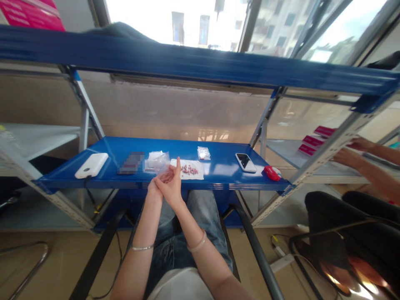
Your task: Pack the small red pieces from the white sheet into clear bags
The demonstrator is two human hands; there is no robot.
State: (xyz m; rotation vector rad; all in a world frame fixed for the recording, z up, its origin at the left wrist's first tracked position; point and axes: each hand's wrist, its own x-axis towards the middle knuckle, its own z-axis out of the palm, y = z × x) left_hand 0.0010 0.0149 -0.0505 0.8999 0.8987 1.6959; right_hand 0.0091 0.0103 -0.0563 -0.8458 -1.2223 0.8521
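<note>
My left hand (155,188) and my right hand (172,187) are pressed together at the front edge of the blue shelf. Both are closed around a small clear plastic bag (163,161), whose upper part sticks out above the fingers. One finger of my right hand points up, while its other fingers are partly hidden. Just right of my hands, many small pink and dark pieces (190,169) lie on a white sheet (200,176). Behind the bag, more white and clear packets (153,156) rest on the shelf.
Along the blue shelf (218,180) are a white power bank (91,165) with a cable, a blurred-out dark item (131,163), a small filled clear bag (203,153), a phone (246,162) and a red-and-white object (271,173). Another person's hands (346,156) work near pink boxes (312,141).
</note>
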